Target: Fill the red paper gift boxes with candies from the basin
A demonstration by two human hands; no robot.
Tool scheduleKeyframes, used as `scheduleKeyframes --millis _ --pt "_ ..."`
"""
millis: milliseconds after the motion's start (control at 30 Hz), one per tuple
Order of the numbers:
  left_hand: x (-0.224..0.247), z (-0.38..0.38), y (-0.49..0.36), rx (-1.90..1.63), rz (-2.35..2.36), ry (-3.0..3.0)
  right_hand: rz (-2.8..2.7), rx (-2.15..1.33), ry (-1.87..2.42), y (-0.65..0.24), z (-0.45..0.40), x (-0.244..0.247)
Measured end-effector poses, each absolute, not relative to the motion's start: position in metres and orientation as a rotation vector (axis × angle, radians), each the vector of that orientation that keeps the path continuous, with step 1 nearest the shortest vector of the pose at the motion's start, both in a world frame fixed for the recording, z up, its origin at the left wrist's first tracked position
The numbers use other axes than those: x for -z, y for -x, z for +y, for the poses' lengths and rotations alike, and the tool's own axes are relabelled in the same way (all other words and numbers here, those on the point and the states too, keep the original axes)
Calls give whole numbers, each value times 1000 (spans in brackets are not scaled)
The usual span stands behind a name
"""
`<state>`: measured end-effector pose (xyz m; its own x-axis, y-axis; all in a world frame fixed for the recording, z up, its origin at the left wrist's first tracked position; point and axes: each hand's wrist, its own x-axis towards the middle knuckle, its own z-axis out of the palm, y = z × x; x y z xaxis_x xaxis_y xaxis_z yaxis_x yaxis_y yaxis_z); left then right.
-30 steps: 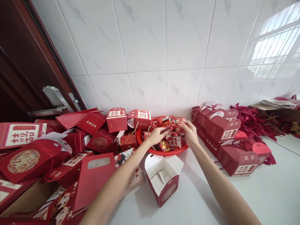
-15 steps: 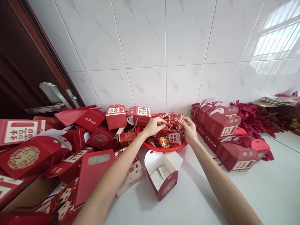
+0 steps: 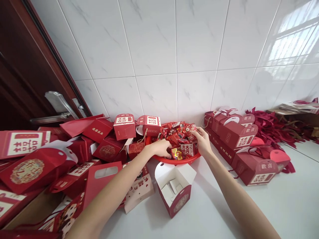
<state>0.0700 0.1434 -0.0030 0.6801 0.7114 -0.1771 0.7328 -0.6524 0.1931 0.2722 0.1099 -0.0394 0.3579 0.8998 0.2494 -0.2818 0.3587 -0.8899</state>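
A round red plastic basin [image 3: 171, 161] full of red-wrapped candies [image 3: 178, 137] stands by the wall. Into its left side reaches my left hand [image 3: 162, 148], fingers bent down and closed among the wrappers, beside a yellow-and-red candy [image 3: 176, 153]; what they hold is hidden. At the right rim, my right hand [image 3: 202, 141] pinches a red patterned candy packet [image 3: 191, 127] between thumb and fingers. Just in front of the basin sits an open red gift box [image 3: 178, 204] with white inside and raised flaps. Only its folded bottom flaps show inside.
Red gift boxes [image 3: 26, 171] lie heaped on the left. Closed boxes [image 3: 259, 169] stand in rows at the right, with dark red ribbons [image 3: 266, 127] behind them. A tiled wall [image 3: 157, 93] bounds the back; a door handle [image 3: 58, 106] is at left.
My left hand has moved down and left, from the top of the candies to the basin's near left side. My right hand stays at the right rim. The view has shifted slightly.
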Motion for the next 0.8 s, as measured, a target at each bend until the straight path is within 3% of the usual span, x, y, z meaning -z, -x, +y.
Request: scheduleKeyframes --millis 167,433,800 --pt "11 151 -71 -76 1170 -2533 -870 -913 888 -272 109 39" --pt "33 172 -54 -999 1007 -1895 -909 -899 900 -274 110 41" --pt "43 163 -55 -1117 805 -1600 -978 -1172 825 -263 105 36"
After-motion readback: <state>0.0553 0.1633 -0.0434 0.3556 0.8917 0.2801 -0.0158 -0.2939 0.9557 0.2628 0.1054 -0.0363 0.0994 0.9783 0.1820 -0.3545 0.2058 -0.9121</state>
